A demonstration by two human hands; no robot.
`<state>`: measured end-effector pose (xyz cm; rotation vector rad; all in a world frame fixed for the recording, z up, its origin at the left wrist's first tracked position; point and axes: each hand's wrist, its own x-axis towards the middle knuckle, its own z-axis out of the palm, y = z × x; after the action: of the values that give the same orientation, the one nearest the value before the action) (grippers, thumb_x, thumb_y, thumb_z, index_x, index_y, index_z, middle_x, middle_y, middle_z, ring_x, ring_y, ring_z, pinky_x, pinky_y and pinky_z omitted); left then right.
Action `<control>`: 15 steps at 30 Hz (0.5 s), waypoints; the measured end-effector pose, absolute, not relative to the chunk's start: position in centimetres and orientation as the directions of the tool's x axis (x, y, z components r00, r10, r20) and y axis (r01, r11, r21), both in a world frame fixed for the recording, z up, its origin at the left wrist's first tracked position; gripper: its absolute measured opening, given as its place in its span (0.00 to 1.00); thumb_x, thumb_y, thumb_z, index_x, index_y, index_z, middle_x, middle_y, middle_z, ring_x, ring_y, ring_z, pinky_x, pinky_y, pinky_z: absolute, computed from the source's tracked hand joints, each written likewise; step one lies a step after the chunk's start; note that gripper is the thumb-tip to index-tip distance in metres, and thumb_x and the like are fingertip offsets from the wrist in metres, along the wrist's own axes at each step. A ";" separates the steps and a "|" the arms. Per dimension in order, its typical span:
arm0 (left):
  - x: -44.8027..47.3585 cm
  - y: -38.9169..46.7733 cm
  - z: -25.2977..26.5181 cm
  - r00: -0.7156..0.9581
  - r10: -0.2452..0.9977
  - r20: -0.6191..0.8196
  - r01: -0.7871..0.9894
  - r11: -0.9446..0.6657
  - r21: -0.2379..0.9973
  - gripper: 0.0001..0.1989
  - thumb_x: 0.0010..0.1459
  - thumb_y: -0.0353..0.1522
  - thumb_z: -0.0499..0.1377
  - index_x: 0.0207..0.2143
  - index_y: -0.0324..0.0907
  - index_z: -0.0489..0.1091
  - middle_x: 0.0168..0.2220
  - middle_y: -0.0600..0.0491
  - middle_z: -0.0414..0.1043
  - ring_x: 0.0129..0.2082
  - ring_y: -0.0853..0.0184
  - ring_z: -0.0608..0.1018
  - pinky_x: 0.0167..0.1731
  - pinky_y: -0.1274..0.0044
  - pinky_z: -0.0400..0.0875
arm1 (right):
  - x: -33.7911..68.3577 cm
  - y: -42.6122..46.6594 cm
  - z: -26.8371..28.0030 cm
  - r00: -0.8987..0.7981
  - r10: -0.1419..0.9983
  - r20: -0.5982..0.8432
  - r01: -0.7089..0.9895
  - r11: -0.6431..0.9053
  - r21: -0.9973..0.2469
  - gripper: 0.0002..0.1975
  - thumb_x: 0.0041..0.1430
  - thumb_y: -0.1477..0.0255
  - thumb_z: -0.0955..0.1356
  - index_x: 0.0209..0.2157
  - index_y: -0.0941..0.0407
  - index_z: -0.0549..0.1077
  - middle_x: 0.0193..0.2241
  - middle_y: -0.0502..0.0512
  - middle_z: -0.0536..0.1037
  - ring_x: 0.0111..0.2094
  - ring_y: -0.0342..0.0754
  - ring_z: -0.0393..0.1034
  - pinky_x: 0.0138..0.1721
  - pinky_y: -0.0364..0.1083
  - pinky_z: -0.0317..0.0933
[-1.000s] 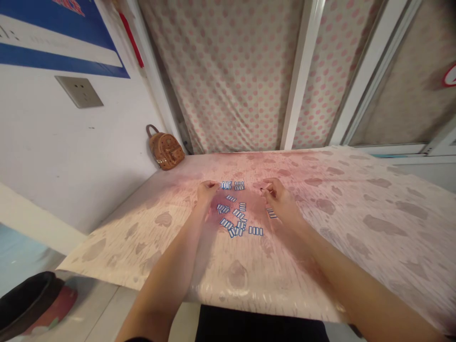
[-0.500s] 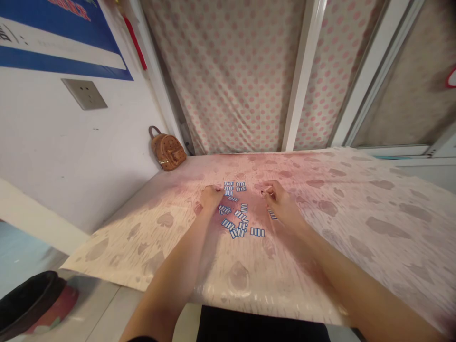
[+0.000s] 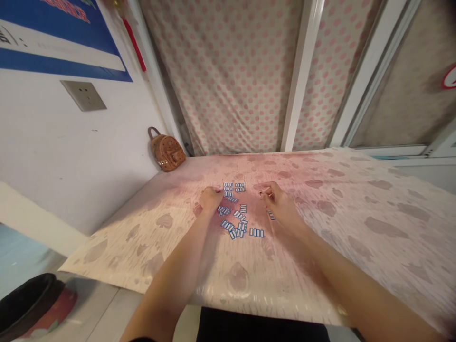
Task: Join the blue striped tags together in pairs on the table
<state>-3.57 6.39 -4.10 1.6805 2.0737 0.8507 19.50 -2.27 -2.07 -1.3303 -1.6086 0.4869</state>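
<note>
Several small flat pieces with blue and white stripes (image 3: 235, 199) lie on the patterned tablecloth (image 3: 238, 278). At the far end some sit in short rows side by side; nearer me others lie at angles, a few overlapping. Curled, my left hand (image 3: 211, 199) rests at the left edge of the far rows, fingertips against or just beside a piece; what it pinches is hidden. My right hand (image 3: 278, 200) hovers to the right of the rows with thumb and forefinger together, anything between them too small to name. One striped piece (image 3: 271, 215) shows partly under this hand.
A small brown backpack-shaped bag (image 3: 168, 151) stands at the far left corner against the wall. Behind the table hangs a dotted curtain (image 3: 235, 85). A dark-rimmed red pot (image 3: 39, 304) is on the floor at left, and a wall socket (image 3: 84, 95) is above.
Both hands stay almost in place; the right fingers shift slightly. The view has moved a little, and the striped pieces keep their arrangement.
</note>
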 end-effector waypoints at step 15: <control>-4.0 5.9 -3.2 -0.103 0.994 0.026 0.762 0.062 0.644 0.14 0.42 0.43 0.69 0.23 0.43 0.75 0.24 0.48 0.76 0.34 0.59 0.78 0.29 0.78 0.62 | 19.6 -2.4 -1.8 0.033 0.900 0.435 0.536 0.351 -0.767 0.11 0.60 0.68 0.61 0.43 0.54 0.68 0.33 0.54 0.77 0.31 0.48 0.71 0.33 0.46 0.60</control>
<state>-3.96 5.94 -3.24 1.7487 1.9198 0.7272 19.58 -2.35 -1.83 -1.3111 -1.6334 0.4644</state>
